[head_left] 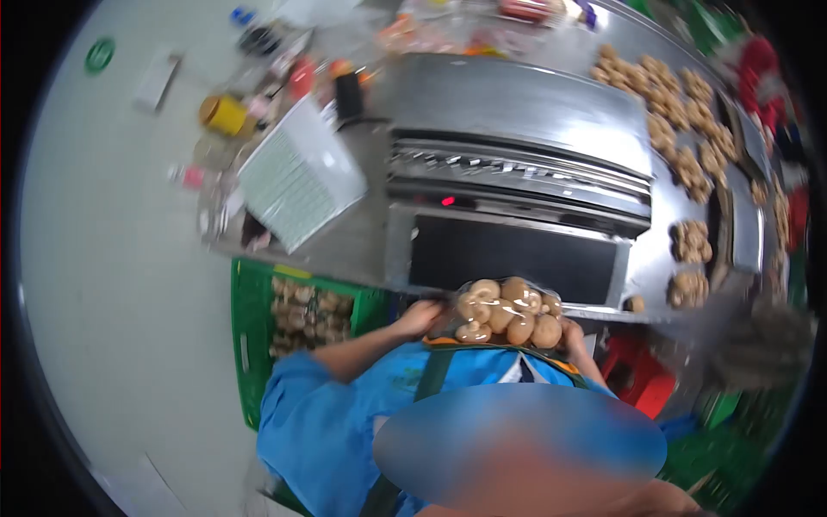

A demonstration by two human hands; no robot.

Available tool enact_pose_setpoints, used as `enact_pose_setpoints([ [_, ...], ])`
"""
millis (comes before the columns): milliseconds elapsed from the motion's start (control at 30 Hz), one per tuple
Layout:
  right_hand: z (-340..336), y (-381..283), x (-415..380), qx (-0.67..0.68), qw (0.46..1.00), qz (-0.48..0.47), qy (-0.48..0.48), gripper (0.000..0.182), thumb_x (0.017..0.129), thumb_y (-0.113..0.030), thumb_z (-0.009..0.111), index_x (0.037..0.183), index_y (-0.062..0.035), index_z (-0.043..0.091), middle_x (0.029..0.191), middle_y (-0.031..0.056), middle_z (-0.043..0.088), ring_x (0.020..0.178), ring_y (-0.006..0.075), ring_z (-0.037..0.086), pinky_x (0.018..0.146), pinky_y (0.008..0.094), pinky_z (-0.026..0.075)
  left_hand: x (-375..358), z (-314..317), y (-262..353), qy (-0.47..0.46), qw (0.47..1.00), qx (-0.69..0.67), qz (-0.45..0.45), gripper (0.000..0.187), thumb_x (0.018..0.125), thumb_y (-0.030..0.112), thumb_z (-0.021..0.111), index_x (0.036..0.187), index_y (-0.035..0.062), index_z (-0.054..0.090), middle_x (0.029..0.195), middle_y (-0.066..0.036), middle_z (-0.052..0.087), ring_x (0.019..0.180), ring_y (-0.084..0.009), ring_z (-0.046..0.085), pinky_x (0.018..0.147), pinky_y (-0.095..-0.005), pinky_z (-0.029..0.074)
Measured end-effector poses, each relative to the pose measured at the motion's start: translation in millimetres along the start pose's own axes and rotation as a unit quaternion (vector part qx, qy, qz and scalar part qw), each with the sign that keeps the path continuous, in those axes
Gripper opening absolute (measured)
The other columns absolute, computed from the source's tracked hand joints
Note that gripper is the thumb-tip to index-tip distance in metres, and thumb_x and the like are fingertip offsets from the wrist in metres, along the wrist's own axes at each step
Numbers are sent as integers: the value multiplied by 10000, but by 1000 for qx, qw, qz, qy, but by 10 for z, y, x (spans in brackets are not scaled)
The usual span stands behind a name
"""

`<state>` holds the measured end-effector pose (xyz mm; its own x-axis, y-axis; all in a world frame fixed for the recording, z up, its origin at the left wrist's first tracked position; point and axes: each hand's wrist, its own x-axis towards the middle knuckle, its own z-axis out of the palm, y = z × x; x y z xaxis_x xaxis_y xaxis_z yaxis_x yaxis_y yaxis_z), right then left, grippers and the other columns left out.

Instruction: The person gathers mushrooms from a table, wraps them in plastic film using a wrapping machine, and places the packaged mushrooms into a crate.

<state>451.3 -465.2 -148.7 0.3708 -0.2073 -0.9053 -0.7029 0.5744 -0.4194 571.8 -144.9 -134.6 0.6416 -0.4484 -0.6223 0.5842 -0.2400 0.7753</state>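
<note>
A clear-wrapped pack of round, light-brown mushrooms (508, 314) is held level in front of my body, at the near edge of the steel wrapping machine (517, 112). My left hand (420, 319) is closed at the pack's left end, its fingertips partly blurred. At the right end, my right hand (573, 338) grips the pack from the side, with most of its fingers hidden. The machine's dark flat plate (517, 263) lies just beyond the pack.
More mushroom packs (689, 241) line the steel counter to the right. A green crate (245, 345) of wrapped packs stands at lower left, a red container (637, 379) at lower right. A printed sheet (301, 172), a yellow-labelled jar (224, 115) and clutter lie on the left.
</note>
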Motion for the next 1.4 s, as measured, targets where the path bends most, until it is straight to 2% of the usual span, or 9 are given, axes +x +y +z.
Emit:
enact_pose_setpoints([
  [267, 925, -228, -109, -245, 899, -59, -357, 324, 888, -312, 470, 974, -16, 572, 863, 116, 609, 755, 203, 588, 675, 325, 474, 327, 869, -20, -266, 951, -80, 133, 221, 847, 254, 550, 978, 83, 600, 814, -64, 581, 767, -150, 550, 718, -281, 454],
  [367, 830, -635, -147, -568, 680, -251, -389, 339, 879, -301, 474, 1033, -10, 556, 908, 132, 614, 818, 223, 603, 725, 341, 484, 87, 1126, -53, -295, 928, -172, 152, 226, 829, 248, 565, 985, 91, 603, 835, -76, 583, 791, -169, 557, 734, -293, 459],
  [533, 1367, -1038, -1193, -504, 625, -260, -537, 722, 647, -390, 744, 1186, 5, 470, 1004, 153, 621, 913, 244, 608, 799, 341, 466, -252, 1232, -151, -168, 930, -236, 226, 242, 797, 239, 588, 998, 104, 608, 869, -97, 588, 831, -201, 569, 760, -312, 466],
  [600, 1615, -775, -1277, -658, 470, -237, -538, 838, 528, -346, 827, 1210, -19, 466, 998, 106, 612, 923, 200, 591, 811, 313, 453, -446, 1156, -308, -31, 948, -210, 239, 252, 785, 235, 598, 1003, 109, 611, 882, -106, 590, 847, -213, 574, 770, -320, 468],
  [767, 1857, -582, -763, -557, 617, -150, -535, 871, 479, -357, 862, 1157, 29, 475, 987, 68, 586, 897, 156, 576, 793, 285, 467, -1621, -89, -1507, 569, 769, 167, 240, 315, 750, 148, 618, 1042, 37, 573, 941, -95, 619, 873, -196, 598, 741, -329, 487],
  [833, 1749, -546, -509, -495, 693, -110, -512, 903, 506, -377, 864, 1194, 14, 431, 1049, 83, 565, 867, 189, 603, 767, 296, 506, -2624, -501, -1719, 709, 635, -294, 93, 247, 786, 154, 601, 994, 19, 597, 872, -96, 629, 773, -198, 608, 658, -335, 502],
  [867, 1724, -419, -529, -429, 740, -106, -506, 934, 519, -358, 861, 1241, 2, 391, 1141, 92, 530, 942, 196, 586, 810, 320, 498, -2806, -789, -2560, 809, 577, -91, 61, 304, 807, 127, 589, 1076, -7, 545, 865, -109, 633, 752, -196, 611, 635, -318, 506],
  [1000, 1837, 48, -708, -409, 775, -120, -466, 967, 538, -363, 854, 1285, -4, 357, 1213, 94, 496, 1050, 203, 534, 874, 331, 454, -3742, -1310, -4053, 757, 599, -68, -253, 531, 782, 246, 606, 1221, -17, 463, 1090, -221, 578, 974, -307, 587, 852, -370, 464],
  [1400, 2255, 729, -1279, -495, 745, -168, -414, 888, 547, -395, 842, 1207, 39, 435, 1132, 96, 553, 990, 209, 565, 844, 336, 451, -3692, -2699, -4635, 681, 670, -131, -264, 780, 758, 396, 621, 1243, -148, 340, 1238, -333, 426, 1160, -380, 452, 968, -382, 378],
])
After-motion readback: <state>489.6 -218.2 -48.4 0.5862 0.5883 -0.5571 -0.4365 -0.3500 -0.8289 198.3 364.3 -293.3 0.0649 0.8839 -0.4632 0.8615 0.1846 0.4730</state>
